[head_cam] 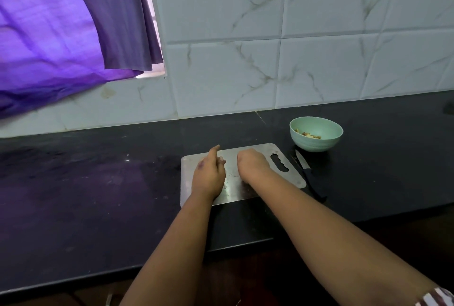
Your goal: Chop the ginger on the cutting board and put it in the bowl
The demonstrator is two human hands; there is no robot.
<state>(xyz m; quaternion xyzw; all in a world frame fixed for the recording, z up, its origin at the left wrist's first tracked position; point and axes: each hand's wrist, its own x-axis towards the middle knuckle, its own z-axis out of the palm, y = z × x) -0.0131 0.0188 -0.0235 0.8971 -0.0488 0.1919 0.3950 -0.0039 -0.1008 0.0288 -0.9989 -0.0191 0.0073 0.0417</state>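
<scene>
Chopped ginger bits (309, 135) are lying in the pale green bowl (317, 144) beyond the steel cutting board (260, 155). Left hand (208, 175) is resting there, forefinger extended; right hand (250, 164) is curling down, contents hidden. Gathering scraps risks nudging the black-handled knife (305, 166) beside the board.

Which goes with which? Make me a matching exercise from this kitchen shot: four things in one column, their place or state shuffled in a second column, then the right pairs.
Things:
1. bowl
2. knife
3. cutting board
4. curtain

Places or states:
A. hangs at the upper left, purple
B. lies flat on the counter, with both hands over it
C. holds chopped ginger pieces, beyond the board's right corner
D. lies on the dark counter by the board's right edge, no hand on it

Pairs: 1-C, 2-D, 3-B, 4-A
</scene>
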